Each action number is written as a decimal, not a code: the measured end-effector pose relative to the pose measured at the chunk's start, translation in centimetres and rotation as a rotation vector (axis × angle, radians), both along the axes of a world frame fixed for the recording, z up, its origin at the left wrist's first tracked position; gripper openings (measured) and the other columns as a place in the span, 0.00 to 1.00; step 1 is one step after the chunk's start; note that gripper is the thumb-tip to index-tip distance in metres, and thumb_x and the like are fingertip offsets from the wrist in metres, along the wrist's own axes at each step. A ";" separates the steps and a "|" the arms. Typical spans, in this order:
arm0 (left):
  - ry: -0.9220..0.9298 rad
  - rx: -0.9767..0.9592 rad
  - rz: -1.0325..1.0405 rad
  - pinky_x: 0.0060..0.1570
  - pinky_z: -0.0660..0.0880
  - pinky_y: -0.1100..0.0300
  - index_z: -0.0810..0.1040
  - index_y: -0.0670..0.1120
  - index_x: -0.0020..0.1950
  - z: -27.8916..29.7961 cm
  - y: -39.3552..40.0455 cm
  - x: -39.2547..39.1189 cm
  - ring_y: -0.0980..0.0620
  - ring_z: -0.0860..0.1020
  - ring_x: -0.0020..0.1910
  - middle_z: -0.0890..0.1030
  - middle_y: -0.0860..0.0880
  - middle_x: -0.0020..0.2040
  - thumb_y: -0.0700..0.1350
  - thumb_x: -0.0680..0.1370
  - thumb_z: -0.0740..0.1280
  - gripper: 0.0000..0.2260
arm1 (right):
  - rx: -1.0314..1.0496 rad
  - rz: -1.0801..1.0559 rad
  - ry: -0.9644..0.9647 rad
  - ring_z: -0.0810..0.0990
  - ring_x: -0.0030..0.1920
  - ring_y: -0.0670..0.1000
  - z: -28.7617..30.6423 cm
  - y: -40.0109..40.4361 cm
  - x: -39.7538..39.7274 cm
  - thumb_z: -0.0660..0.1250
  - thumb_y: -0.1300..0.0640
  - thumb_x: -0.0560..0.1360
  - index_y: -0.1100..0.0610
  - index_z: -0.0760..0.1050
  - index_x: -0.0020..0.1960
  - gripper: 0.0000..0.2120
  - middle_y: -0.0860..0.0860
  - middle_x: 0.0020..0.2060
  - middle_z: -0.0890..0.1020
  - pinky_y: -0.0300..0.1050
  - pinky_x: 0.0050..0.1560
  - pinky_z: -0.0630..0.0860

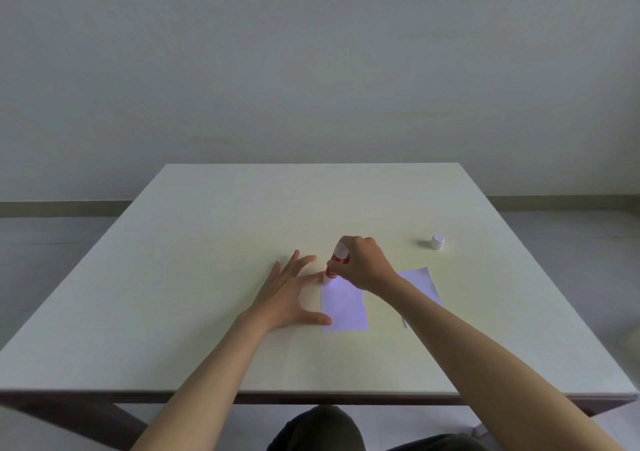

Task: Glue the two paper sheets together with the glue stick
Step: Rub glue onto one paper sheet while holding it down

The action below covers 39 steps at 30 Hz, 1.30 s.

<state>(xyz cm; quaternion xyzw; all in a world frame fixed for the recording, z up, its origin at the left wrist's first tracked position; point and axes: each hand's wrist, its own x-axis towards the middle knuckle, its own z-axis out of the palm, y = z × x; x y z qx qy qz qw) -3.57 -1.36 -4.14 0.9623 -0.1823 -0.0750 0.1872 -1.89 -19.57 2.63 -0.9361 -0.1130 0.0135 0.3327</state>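
Right hand (363,263) grips the glue stick (335,264); left hand (291,294), open, pins the sheet (344,306), which could wrinkle if pinned loosely.

Both bare forearms extend forward from the bottom edge. Left hand (289,296): palm down, 5 fingers spread flat, thumb pointing right. Right hand (363,265): wrist flexed, fingers curled into a closed grasp, knuckles upward.
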 end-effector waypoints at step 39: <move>0.079 0.198 0.032 0.66 0.38 0.27 0.51 0.68 0.73 0.9 -0.2 -0.3 0.50 0.35 0.77 0.40 0.55 0.79 0.76 0.60 0.62 0.45 | -0.138 0.017 -0.105 0.72 0.36 0.54 0.2 1.1 -4.4 0.65 0.58 0.72 0.60 0.77 0.40 0.06 0.51 0.35 0.81 0.41 0.28 0.63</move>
